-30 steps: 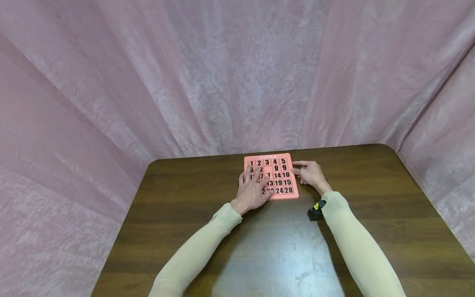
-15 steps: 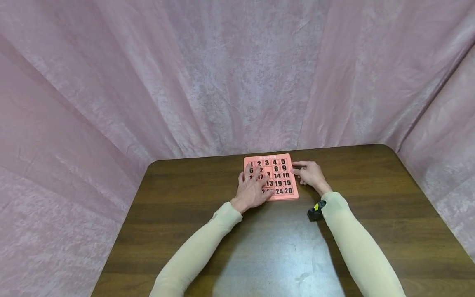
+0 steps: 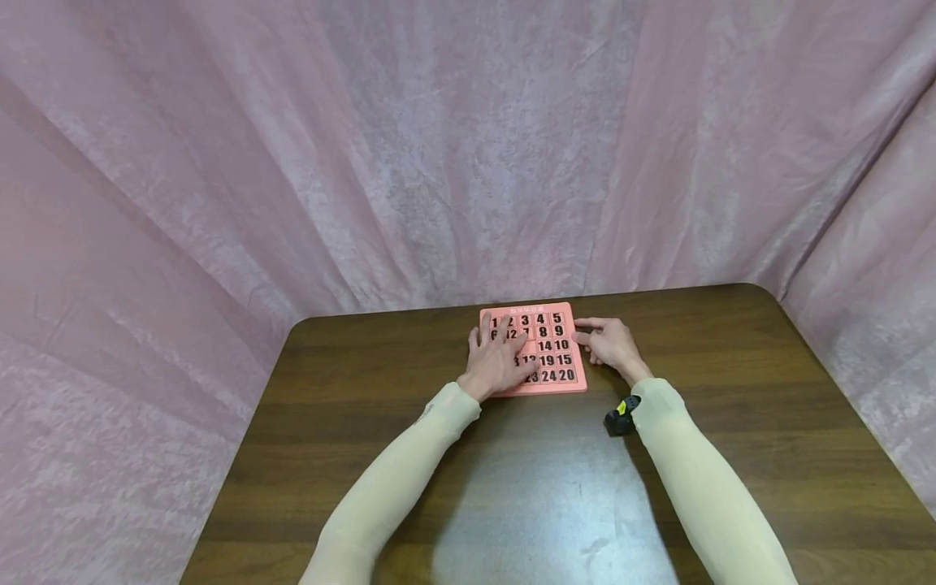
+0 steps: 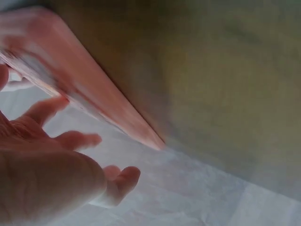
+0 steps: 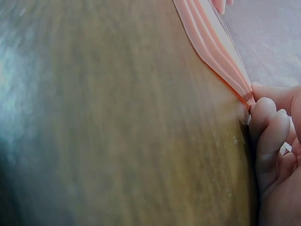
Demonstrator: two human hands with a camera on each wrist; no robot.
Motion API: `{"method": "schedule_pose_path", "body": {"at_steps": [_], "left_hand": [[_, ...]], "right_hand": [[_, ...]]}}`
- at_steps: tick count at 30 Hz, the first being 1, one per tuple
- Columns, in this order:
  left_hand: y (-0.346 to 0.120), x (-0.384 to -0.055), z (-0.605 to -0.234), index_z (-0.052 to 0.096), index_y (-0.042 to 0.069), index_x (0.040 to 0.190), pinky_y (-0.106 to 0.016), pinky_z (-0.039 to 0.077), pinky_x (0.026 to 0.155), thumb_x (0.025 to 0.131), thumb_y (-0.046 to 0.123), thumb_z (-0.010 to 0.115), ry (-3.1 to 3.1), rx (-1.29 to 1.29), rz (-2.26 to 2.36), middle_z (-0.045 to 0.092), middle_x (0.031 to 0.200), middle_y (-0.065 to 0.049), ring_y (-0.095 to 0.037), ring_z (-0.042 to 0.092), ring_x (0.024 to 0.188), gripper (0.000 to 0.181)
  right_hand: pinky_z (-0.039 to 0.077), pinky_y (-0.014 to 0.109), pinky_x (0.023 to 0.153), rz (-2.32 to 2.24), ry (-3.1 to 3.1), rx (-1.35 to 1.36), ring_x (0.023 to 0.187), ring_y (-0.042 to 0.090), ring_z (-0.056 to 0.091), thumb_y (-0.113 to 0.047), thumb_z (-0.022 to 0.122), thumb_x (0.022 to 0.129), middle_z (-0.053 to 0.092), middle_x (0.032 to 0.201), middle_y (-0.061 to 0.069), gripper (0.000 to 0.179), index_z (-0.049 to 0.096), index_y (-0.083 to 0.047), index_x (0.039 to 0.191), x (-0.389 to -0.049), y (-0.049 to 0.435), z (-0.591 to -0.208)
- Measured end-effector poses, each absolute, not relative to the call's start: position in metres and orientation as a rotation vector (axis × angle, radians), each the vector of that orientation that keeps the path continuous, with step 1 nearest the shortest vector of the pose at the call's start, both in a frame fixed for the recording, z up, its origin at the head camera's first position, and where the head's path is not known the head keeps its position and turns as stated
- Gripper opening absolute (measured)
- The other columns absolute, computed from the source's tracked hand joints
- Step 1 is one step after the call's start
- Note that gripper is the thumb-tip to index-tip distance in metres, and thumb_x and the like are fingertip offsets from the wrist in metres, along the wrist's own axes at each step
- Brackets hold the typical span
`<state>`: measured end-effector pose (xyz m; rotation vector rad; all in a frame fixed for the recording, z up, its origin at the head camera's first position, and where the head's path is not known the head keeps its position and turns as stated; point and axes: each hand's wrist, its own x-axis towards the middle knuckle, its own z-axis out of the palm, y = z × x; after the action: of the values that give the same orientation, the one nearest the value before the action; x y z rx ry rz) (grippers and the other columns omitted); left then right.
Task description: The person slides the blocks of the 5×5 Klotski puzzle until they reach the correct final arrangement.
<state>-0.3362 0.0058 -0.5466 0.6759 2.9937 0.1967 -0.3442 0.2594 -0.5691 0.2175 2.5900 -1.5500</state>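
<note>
A pink sliding number puzzle (image 3: 554, 354) lies flat near the table's far edge, with black numbers on its tiles. Its blank slot shows in the middle row, left of the 14. My left hand (image 3: 494, 362) is spread over the puzzle's left side, a finger touching the 7 tile (image 3: 525, 333) and several tiles hidden beneath. In the left wrist view, that hand's fingers (image 4: 77, 140) are apart beside the frame's edge. At the opposite side, my right hand (image 3: 613, 344) pinches the puzzle's right edge between thumb and fingers; the right wrist view shows curled fingers (image 5: 269, 134) against the rim.
The brown wooden table (image 3: 351, 390) reaches toward me on both sides, with a bright glare in its front middle. Pink velvet curtain (image 3: 468, 162) hangs right behind the far edge. A black wrist device (image 3: 620, 416) sits at the right cuff.
The 7 tile has slid up one row to sit under the 3, so the blank slot is now below it. My left hand has shifted slightly forward; my right hand stays in place.
</note>
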Motion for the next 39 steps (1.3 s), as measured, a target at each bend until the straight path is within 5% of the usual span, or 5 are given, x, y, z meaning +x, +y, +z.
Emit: {"method": "schedule_pose_path", "body": {"at_steps": [7,15,39], "left_hand": [[0.0,-0.292,-0.553,0.068,0.025,0.152,-0.069,0.027,0.128,0.105,0.06,0.057,3.044,0.837,0.28,0.036,0.179,-0.014,-0.049,0.017,0.169,0.06],[-0.003,-0.282,-0.552,0.061,0.024,0.158,-0.069,0.028,0.129,0.102,0.068,0.058,3.013,0.831,0.202,0.034,0.18,-0.013,-0.048,0.017,0.169,0.072],[0.0,-0.309,-0.551,0.052,0.032,0.164,-0.068,0.021,0.132,0.099,0.075,0.055,2.978,0.696,0.216,0.028,0.182,-0.012,-0.046,0.012,0.171,0.078]], "right_hand": [[0.051,0.027,0.051,-1.546,2.577,0.195,0.052,0.01,0.057,-0.024,0.069,0.108,0.063,0.072,0.002,0.043,0.068,-0.007,0.147,-0.342,0.257,-0.57],[0.05,0.026,0.05,-1.532,2.592,0.206,0.051,0.01,0.056,-0.024,0.069,0.107,0.061,0.069,-0.001,0.043,0.069,-0.006,0.147,-0.344,0.259,-0.572],[0.049,0.025,0.049,-1.554,2.581,0.228,0.051,0.008,0.056,-0.023,0.07,0.107,0.061,0.07,0.0,0.042,0.069,-0.006,0.146,-0.344,0.258,-0.569]]}}
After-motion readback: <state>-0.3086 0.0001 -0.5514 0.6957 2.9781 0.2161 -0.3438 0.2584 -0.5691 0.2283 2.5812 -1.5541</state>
